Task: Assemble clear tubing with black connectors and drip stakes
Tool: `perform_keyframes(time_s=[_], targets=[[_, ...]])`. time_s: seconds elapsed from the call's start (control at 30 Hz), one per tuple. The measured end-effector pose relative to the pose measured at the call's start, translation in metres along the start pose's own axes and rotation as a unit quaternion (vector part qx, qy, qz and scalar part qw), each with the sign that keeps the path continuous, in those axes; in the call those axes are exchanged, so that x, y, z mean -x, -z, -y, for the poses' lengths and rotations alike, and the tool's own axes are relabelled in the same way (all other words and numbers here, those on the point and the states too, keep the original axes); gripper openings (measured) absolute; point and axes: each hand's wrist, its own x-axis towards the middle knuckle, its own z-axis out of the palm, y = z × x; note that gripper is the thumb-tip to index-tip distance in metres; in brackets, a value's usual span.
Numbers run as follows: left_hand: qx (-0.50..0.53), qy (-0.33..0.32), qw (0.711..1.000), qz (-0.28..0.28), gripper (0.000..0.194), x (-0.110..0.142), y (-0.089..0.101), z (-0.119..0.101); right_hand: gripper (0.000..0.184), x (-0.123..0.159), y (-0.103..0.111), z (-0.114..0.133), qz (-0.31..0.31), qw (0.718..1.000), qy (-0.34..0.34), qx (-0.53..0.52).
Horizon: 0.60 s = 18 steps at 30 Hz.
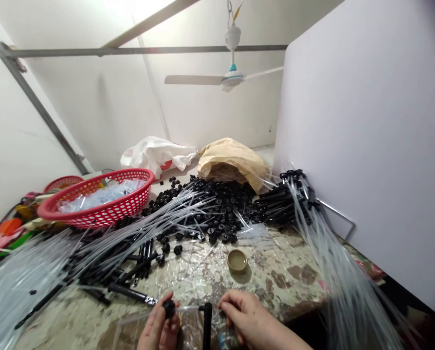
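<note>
My left grip (158, 328) pinching a black cap (169, 308), clear tube (191, 308) reaching a black rod (207, 324), my right grip (242, 312) curled nearby, whether holding anything I cannot tell

One left hand (161, 324) and one right hand (244, 311), two in all. One table (283, 257). Two red baskets: one large basket (128, 208) and one small basket (62, 181). One white bag (144, 151), one brown paper bag (232, 151), one small round dish (237, 271), one ceiling fan (233, 77). Black caps (225, 221), black rods (130, 292) and clear tubes (323, 253) are many (heaped and overlapping, so uncountable).
</note>
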Motion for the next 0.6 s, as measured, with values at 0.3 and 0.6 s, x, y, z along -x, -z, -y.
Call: perform_keyframes(time_s=[0.3,0.6], targets=[[0.024,-0.011,0.998,0.054,0.034,0.014,0.003,0.002,0.023,0.005,-0.002,0.002,0.01,0.999,-0.028,0.028],[0.037,0.003,0.996,0.081,0.026,0.015,0.008,0.005,0.031,0.001,-0.003,-0.007,0.023,0.998,-0.032,0.042]])
